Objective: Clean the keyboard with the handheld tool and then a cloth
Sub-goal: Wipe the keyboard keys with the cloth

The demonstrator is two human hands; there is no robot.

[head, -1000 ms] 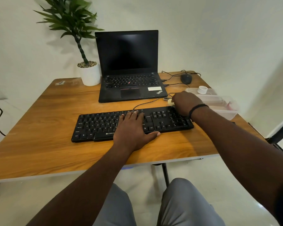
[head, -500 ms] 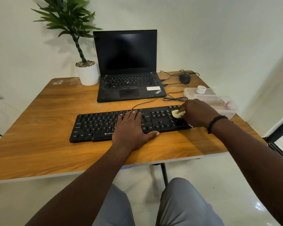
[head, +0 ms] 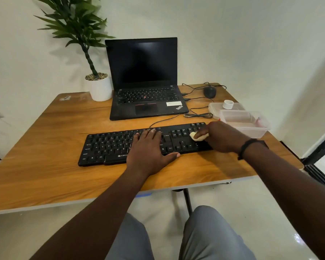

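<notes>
A black keyboard [head: 144,145] lies across the middle of the wooden surface [head: 45,156], its long side roughly parallel to the near edge and its cable running back toward the laptop [head: 144,81] that stands open with a dark screen at the far edge. The left hand [head: 148,149] rests flat on the middle of the keyboard, fingers straight and close together over the keys, thumb spread out along the keyboard's near edge; its grip is open and it holds nothing. The right hand [head: 221,136] is over the keyboard's right end, its fingers curled round a small pale yellow lump [head: 198,136] that it presses against the keys near the arrow cluster; only the left part of the lump shows past the fingertips, so what exactly it is cannot be told. A dark band [head: 249,147] circles the right wrist. Just beyond the right hand, near the right edge, stands a clear plastic tub [head: 246,124], touching or just in front of a flatter clear lid [head: 216,107] with a small white cap [head: 228,104] on it. A black mouse [head: 210,91] sits at the far right corner with its wire looped beside the laptop. A potted plant [head: 99,87] in a white pot stands at the far edge, left of the laptop.
</notes>
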